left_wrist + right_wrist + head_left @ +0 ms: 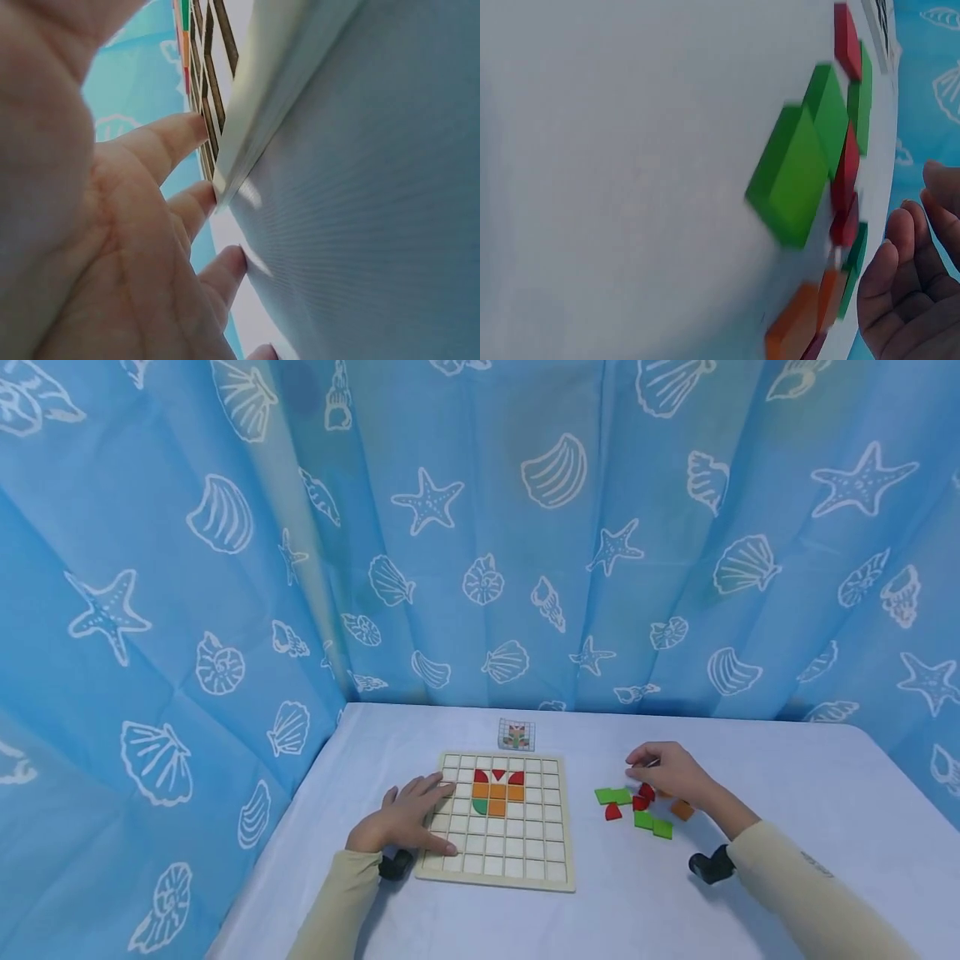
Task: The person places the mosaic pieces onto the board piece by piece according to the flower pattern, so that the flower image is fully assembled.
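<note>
Along the left edge of the grid board, the left hand lies with fingers spread, its grip relaxed and clasping nothing. To the board's right, the right hand is just beyond the loose tiles on the tabletop, fingers bent toward the thumb; whether that grip pinches a tile, I cannot tell. Set tiles fill some upper cells.

A blue curtain is hung in folds behind and to the left of a table covered in white. The curtain is printed with white outlines of starfish, fan-shaped shells and spiral shells. Patches of the curtain are also caught in both wrist views.
</note>
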{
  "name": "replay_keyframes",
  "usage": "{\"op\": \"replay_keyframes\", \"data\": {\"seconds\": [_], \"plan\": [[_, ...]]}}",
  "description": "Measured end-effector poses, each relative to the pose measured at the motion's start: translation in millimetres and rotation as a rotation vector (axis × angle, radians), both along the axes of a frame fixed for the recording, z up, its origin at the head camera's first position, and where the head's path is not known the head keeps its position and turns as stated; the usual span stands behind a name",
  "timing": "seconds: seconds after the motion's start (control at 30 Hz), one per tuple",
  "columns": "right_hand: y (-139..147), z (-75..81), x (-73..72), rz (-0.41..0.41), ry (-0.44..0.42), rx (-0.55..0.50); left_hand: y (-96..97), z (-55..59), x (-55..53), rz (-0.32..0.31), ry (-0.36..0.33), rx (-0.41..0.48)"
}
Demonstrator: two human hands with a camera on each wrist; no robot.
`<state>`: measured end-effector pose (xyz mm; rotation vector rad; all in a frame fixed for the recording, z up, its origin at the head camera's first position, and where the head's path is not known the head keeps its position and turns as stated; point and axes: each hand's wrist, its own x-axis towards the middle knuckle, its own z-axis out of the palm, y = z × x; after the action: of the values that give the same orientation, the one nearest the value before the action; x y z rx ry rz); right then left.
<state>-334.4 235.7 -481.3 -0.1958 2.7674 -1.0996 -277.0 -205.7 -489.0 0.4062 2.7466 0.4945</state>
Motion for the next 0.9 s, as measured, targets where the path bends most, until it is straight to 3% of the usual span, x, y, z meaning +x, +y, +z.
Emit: {"op": "replay_keyframes", "data": {"seconds": [0.27, 0.43, 0.67, 0.9], "plan": [[23, 6.4, -3.5, -0.039, 0.004, 0.014, -1.3, 3.7, -2.2, 0.016, 0.010, -0.011], [33, 2.7, -4.3, -0.066, 0.011, 0.043, -0.4, 4.2, -0.2, 0.008, 0.011, 0.001], [32, -4.4, -7.6, -0.049, 0.020, 0.061, -2.2, 2.6, 1.9, 0.006, -0.015, 0.009], [29, -8.4, -13.8, -0.044, 0.006, 0.116, -0.7, -0.8, -0.7, -0.004, 0.017, 0.010]]}}
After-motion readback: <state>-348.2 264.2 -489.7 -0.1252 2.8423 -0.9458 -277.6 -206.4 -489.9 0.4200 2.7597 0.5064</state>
